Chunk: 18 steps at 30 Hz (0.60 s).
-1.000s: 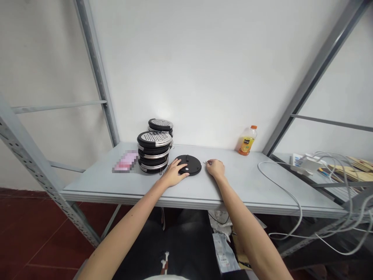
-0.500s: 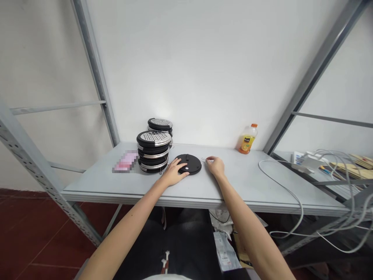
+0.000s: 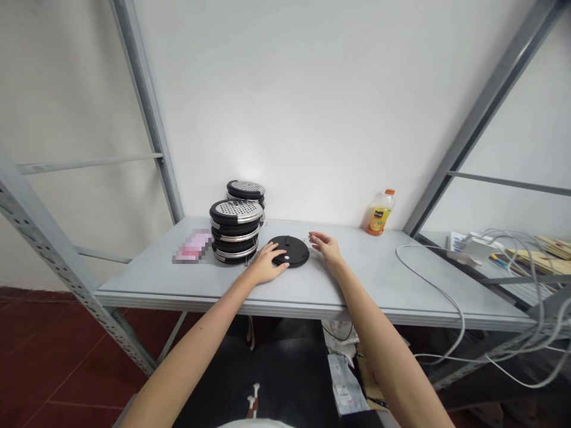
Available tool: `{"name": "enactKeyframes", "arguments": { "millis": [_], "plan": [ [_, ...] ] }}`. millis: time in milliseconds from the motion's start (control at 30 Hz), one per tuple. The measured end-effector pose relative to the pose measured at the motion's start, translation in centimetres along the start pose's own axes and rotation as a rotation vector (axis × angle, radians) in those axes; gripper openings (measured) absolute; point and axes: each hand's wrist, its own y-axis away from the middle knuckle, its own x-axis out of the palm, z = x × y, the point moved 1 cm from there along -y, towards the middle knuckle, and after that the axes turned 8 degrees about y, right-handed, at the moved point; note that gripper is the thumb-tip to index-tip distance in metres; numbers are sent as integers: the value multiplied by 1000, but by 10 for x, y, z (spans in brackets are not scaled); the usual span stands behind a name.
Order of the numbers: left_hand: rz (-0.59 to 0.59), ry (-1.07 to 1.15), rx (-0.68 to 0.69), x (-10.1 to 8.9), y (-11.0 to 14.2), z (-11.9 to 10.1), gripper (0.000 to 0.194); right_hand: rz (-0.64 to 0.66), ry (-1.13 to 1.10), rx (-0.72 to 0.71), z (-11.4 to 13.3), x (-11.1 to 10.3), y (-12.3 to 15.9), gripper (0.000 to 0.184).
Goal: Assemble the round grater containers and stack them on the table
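A flat, round black disc (image 3: 298, 252) lies on the shelf top, with a small raised tab and a white spot on its face. Across its left front edge rests my left hand (image 3: 265, 265), fingers spread and lying on it. Just past the disc's right edge, my right hand (image 3: 326, 246) pinches a thin wire ring (image 3: 306, 240); the ring is small and its exact shape is hard to make out. To the left stands a stack of round black discs with perforated metal faces (image 3: 236, 232), small wire rings hanging at its side.
Behind the near stack is a second stack (image 3: 246, 189). A pixelated pink item (image 3: 193, 246) lies at the left. An orange drink bottle (image 3: 380, 214) stands by the wall. A white cable (image 3: 435, 285) crosses the right end of the grey shelf (image 3: 375, 291).
My right hand has shifted slightly left and up, closer to the disc, and its fingers have turned at the wire ring. The left hand stays on the disc.
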Motion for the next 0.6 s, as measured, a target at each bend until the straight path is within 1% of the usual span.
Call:
{"name": "enactKeyframes", "arguments": {
  "millis": [167,333,500,600],
  "plan": [
    [-9,10,2,0,-1,0,43,11,-133,73,3,-4,1,46],
    [-5,2,-3,0,-1,1,43,4,-194,88,4,-5,1,44],
    [-6,8,-2,1,-1,1,43,-77,-144,16,3,-3,0,44],
    [-7,10,1,1,-1,1,42,-93,-142,-9,3,-2,0,45]
  ]
}}
